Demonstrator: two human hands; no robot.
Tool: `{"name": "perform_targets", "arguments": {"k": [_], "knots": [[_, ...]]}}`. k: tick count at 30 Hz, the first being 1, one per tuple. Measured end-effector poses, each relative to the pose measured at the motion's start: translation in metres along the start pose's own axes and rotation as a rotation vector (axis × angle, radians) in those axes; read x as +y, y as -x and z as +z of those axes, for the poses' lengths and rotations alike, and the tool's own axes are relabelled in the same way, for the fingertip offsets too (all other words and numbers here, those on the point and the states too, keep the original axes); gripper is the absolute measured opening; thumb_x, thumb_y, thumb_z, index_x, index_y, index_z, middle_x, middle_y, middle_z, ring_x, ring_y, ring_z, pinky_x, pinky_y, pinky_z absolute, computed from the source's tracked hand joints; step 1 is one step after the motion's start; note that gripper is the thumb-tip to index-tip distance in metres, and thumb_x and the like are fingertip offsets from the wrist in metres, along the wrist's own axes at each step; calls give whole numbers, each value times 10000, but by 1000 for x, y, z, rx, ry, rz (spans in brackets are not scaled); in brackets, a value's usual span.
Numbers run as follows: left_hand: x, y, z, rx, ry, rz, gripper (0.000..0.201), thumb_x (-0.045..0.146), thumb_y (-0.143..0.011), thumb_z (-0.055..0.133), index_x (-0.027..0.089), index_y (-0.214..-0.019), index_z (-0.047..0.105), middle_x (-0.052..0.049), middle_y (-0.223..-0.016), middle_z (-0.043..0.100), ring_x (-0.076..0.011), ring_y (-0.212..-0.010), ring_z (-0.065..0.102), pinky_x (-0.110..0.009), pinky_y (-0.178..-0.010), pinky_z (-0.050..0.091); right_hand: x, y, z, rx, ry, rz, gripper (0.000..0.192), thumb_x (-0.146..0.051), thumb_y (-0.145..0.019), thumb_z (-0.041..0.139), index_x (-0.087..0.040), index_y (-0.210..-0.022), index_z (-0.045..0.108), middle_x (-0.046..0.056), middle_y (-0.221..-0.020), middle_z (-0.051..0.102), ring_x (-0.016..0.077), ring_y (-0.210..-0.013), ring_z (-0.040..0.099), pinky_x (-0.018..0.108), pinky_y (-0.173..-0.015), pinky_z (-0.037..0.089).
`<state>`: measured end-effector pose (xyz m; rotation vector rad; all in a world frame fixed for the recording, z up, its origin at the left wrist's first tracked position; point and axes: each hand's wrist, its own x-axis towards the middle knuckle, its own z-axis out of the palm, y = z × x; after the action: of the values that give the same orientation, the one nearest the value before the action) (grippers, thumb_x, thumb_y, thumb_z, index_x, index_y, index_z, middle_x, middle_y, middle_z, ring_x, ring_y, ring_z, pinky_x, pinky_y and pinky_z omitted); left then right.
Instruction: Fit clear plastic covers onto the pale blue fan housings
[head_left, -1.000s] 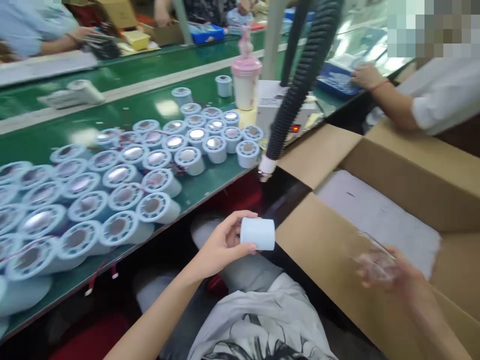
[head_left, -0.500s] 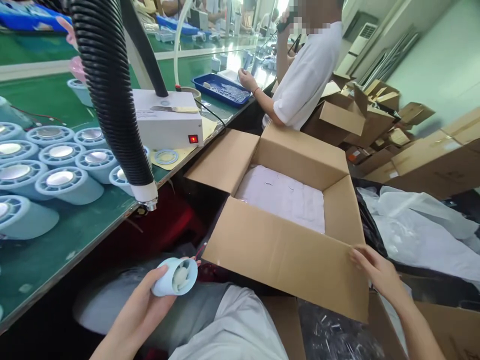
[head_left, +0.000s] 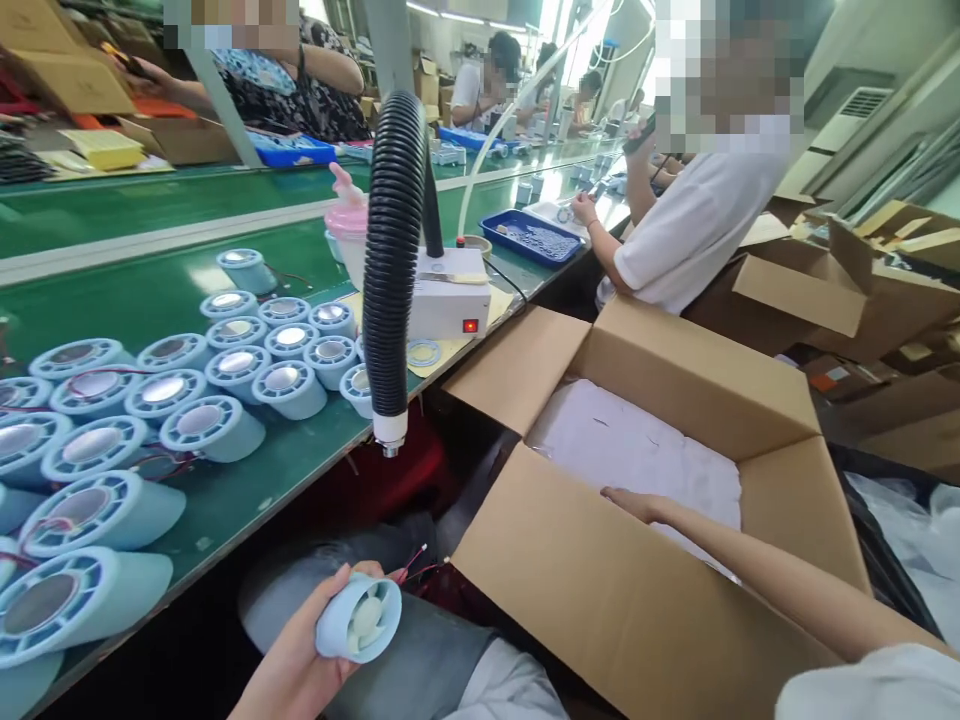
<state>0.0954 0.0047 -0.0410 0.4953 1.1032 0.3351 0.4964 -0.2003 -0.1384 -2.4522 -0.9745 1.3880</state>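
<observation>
My left hand [head_left: 304, 645] is closed around a light blue cylindrical fan [head_left: 366, 620]. Pale blades show in the fan's open end, and thin red and dark wires with small white connectors come out behind it. Over the near flap of an open cardboard box [head_left: 697, 375], my right hand [head_left: 634, 503] reaches in and rests at the white wrapped contents [head_left: 637, 440]. Its fingers look stretched out flat with nothing visible in them; the flap hides part of the hand.
Several similar blue fans [head_left: 217, 428] stand on the green bench [head_left: 300, 470] at left. A black ribbed hose [head_left: 394, 250] hangs before a white switch box [head_left: 450, 305]. Beyond are a blue tray [head_left: 532, 238], a pink-lidded cup [head_left: 346, 225] and a co-worker in a white shirt [head_left: 705, 215].
My right hand has left the box's near flap and moved left and inward over the contents. The view has swung left; the fan stays in my left hand, turned slightly.
</observation>
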Motion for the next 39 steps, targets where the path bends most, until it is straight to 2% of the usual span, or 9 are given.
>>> {"name": "perform_targets", "arguments": {"k": [6, 10, 16, 20, 24, 27, 31, 34, 39], "knots": [[1, -4, -1, 18, 88, -56, 63, 110, -781, 641, 123, -806, 697, -48, -770, 711, -179, -631, 679, -231, -501, 536, 49, 45, 21, 59, -209, 187, 200, -276, -933, 578, -150, -1089, 586, 34, -938, 632, 142, -739, 614, 315, -688, 540], [1, -4, 5, -14, 52, -114, 168, 162, -827, 578, 69, -875, 710, -120, -762, 720, -200, -627, 682, -270, -554, 556, 45, 39, 14, 249, -394, 166, 253, -255, -906, 600, -143, -1127, 546, 51, -1008, 610, 171, -816, 613, 358, -750, 525], [6, 6, -2, -194, 113, -160, 230, 155, -749, 587, 44, -882, 739, -151, -876, 741, -227, -748, 691, -284, -658, 553, -22, 35, -29, 363, -721, -163, 462, -496, -747, 658, -211, -1053, 461, 131, -1248, 557, 271, -1075, 582, 439, -938, 455], [-2, 17, -10, -363, 144, -206, 298, 157, -666, 611, 50, -913, 740, -133, -868, 739, -205, -737, 674, -272, -678, 526, -84, 47, -22, 118, -855, -404, 450, -615, -741, 566, -257, -995, 463, 106, -1192, 613, 277, -1070, 612, 450, -942, 462], [-10, 22, -12, -403, 130, -107, 280, 274, -705, 579, 84, -858, 716, -89, -797, 728, -164, -694, 654, -234, -650, 503, -140, 61, 16, -222, -854, -568, 472, -668, -685, 587, -235, -873, 582, 98, -1059, 634, 297, -1111, 586, 435, -959, 454], [-12, 22, -17, -363, 78, -39, 306, 374, -733, 508, 105, -749, 654, -72, -669, 675, -147, -573, 611, -187, -459, 413, -175, 79, 51, -370, -653, -704, 475, -525, -687, 681, -239, -1062, 630, 96, -1132, 595, 293, -1047, 599, 440, -903, 482], [-11, 29, -24, -386, -56, 27, 337, 416, -677, 487, 126, -802, 605, -67, -653, 633, -111, -414, 468, -158, -329, 160, -213, 105, 89, -58, 96, -1029, 646, -240, -807, 596, -333, -1418, 411, 107, -1372, 438, 324, -1215, 482, 515, -983, 426], [-5, 44, -23, -403, -220, 161, 301, 400, -677, 579, 127, -798, 619, -67, -759, 652, -112, -517, 496, -170, -373, 233, -235, 111, 103, 135, 424, -1078, 523, -200, -852, 542, -282, -1367, 494, 152, -1380, 435, 366, -1174, 502, 564, -898, 477], [14, 74, -21, -381, -584, 429, 175, 211, -670, 738, 153, -826, 684, -16, -876, 647, -154, -848, 538, -237, -786, 414, -253, 108, 103, 13, 455, -1127, 301, -75, -767, 595, -218, -1022, 664, 119, -1378, 442, 301, -1167, 521, 453, -916, 518]]}}
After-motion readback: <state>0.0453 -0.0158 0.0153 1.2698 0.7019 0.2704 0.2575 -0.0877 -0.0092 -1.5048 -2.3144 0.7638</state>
